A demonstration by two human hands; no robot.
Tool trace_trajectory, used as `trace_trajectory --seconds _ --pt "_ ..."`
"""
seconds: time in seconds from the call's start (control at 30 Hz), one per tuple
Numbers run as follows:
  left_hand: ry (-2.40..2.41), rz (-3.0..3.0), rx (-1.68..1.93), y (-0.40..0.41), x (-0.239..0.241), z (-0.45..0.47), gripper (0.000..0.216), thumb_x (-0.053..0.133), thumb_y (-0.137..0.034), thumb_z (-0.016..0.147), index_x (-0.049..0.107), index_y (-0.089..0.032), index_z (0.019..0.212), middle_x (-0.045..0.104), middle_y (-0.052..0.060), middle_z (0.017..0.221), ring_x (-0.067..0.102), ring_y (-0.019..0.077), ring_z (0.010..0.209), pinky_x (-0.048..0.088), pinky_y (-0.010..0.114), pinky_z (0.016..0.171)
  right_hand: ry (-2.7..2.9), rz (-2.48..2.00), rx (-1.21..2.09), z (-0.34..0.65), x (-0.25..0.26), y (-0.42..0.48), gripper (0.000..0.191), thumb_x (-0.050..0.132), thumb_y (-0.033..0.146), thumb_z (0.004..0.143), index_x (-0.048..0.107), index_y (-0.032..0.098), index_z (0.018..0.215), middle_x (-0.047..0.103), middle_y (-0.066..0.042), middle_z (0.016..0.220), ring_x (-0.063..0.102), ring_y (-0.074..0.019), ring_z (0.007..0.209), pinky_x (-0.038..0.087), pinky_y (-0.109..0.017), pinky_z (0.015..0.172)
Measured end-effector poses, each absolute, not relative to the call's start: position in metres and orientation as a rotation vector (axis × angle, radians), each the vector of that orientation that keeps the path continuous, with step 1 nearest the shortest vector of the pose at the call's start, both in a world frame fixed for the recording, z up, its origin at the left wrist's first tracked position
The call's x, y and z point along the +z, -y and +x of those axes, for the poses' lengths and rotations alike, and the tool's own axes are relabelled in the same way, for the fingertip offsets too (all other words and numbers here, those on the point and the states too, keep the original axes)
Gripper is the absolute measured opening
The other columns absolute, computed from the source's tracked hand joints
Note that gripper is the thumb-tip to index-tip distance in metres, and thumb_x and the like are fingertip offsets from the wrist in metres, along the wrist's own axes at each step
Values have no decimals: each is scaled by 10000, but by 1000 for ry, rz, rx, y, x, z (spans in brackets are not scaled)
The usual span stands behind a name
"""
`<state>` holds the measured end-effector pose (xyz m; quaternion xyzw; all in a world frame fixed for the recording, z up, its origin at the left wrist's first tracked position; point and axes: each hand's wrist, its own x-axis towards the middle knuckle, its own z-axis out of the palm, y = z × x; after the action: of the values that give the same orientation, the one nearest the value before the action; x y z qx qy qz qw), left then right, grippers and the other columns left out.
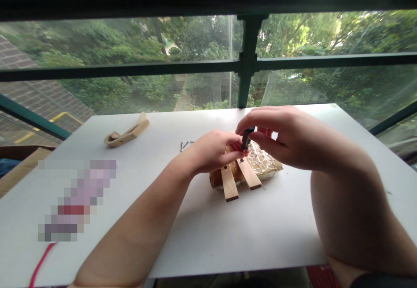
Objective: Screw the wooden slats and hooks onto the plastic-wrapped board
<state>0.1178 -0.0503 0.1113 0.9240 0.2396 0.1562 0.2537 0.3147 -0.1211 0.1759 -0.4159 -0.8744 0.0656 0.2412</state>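
Note:
My left hand (213, 151) is closed on a wooden assembly (236, 177), from which two flat wooden slats stick out toward me over the white table (228, 236). My right hand (282, 136) pinches a small dark tool (246, 138), held upright with its tip at the assembly near my left fingertips. Behind the assembly, partly hidden by my hands, lies a clear plastic bag of small wooden parts (265, 164).
A curved wooden piece (127, 134) lies at the far left of the table. A few small screws (185, 145) lie behind my left hand. A blurred-out object (76, 199) and a red cord (41, 264) are at the near left. A cardboard box (19, 166) stands left of the table.

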Motion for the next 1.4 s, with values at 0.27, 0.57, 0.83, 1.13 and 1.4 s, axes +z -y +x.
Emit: trace_trajectory --seconds 0.27,0.57,0.83,1.13,1.4 --pt "-616 2509 477 53 113 120 130 566 -274 884 663 -198 923 689 -13 836 615 125 755 442 223 683 2356 -1215 150 311 176 118 57 599 192 837 633 194 883 619 3 780 508 -101 634 355 -249 598" --pt "-696 2536 479 52 108 120 64 624 -232 828 633 -197 881 667 -22 815 599 129 748 433 230 672 2303 -1259 69 306 172 115 119 637 294 828 596 186 800 572 23 701 465 -88 596 324 -236 556" --pt "-713 2470 480 53 107 120 77 619 -228 835 613 -195 905 672 -27 837 614 126 748 449 239 669 2337 -1140 250 317 175 121 316 558 133 831 640 229 1121 671 14 803 544 -92 577 415 -246 562" --pt "-745 2614 450 55 110 121 131 594 -255 854 643 -179 949 684 7 826 606 143 728 440 258 654 2360 -1033 264 316 175 117 269 542 101 853 688 212 1050 696 -29 971 613 -140 796 461 -274 709" --pt "-676 2618 465 54 109 120 132 584 -167 805 636 -203 921 673 -10 841 599 132 743 445 245 683 2344 -1086 202 312 172 116 175 589 135 823 658 188 975 631 -12 877 531 -95 652 396 -236 608"
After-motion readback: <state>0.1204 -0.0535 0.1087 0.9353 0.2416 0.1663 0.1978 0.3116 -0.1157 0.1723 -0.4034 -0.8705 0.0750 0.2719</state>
